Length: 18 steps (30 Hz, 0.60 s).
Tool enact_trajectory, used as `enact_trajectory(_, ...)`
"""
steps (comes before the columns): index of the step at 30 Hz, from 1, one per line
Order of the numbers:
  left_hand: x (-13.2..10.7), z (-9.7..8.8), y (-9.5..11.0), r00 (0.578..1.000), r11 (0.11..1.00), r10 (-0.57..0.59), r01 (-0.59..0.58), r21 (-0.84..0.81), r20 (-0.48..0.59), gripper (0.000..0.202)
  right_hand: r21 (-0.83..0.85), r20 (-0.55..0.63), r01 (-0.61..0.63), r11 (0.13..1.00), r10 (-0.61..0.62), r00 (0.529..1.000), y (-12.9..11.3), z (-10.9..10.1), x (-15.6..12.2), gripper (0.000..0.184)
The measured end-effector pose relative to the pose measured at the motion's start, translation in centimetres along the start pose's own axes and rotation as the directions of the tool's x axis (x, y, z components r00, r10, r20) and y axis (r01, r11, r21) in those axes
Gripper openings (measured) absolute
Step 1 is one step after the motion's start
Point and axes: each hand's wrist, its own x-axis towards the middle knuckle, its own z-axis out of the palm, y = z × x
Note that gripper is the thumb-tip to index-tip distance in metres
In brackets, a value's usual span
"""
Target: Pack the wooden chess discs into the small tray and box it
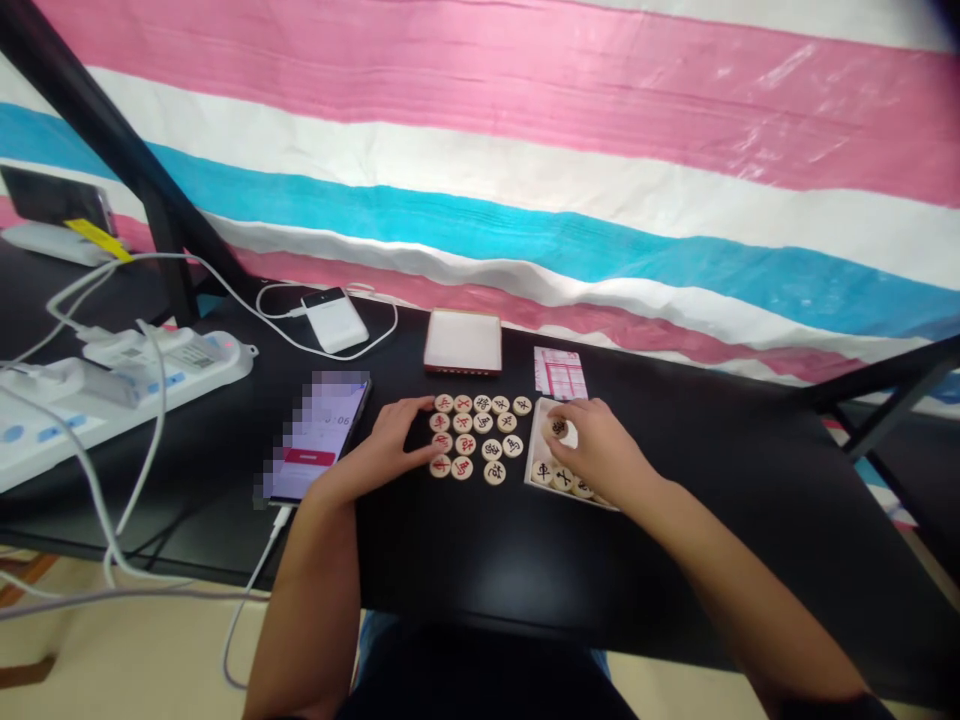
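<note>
Several round wooden Chinese chess pieces (474, 436) lie in rows on the black table (480, 570). My left hand (390, 442) rests flat beside their left edge, fingers stretched out and touching the nearest pieces. My right hand (592, 448) reaches into a shallow white box (534, 458) holding more pieces, its fingers pinched on one chess piece (559, 428).
The box's red-edged lid (463, 341) and a pink printed card (560, 373) lie behind the pieces. A phone (319, 435) on a cable sits left of my hand. Farther left are a white power bank (334, 319), a power strip (112, 375) and loose cables. A striped sheet hangs behind.
</note>
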Motion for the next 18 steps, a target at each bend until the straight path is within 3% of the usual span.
enact_trajectory(2,0.2,0.1,-0.2,0.995,0.998,-0.043,0.039,-0.049,-0.088,0.052,0.100,-0.045,0.077,0.992,-0.073,0.996,-1.9,0.3,-0.7,0.014)
enact_trajectory(5,0.5,0.1,-0.4,0.976,0.989,-0.107,0.085,-0.117,-0.189,0.044,0.214,0.018,0.274,0.938,-0.284,0.959,-5.7,2.4,-1.5,0.015)
enact_trajectory(7,0.5,0.1,-0.5,0.971,0.987,-0.119,0.093,-0.132,-0.205,0.041,0.203,0.041,0.389,0.899,-0.405,0.914,-8.0,4.3,-1.7,0.018)
enact_trajectory(10,0.6,0.1,-0.7,0.972,0.988,-0.110,0.085,-0.125,-0.209,0.039,0.130,0.036,0.453,0.882,-0.461,0.887,-9.9,6.3,-1.6,0.017)
enact_trajectory(14,0.8,0.2,-0.8,0.972,0.989,-0.108,0.082,-0.126,-0.210,0.042,0.190,-0.091,0.402,0.896,-0.392,0.916,-8.6,5.5,-1.5,0.023)
enact_trajectory(18,0.8,0.2,-0.7,0.974,0.989,-0.109,0.087,-0.116,-0.199,0.044,0.152,-0.202,0.127,0.980,-0.095,0.975,-4.9,3.6,-0.5,0.026)
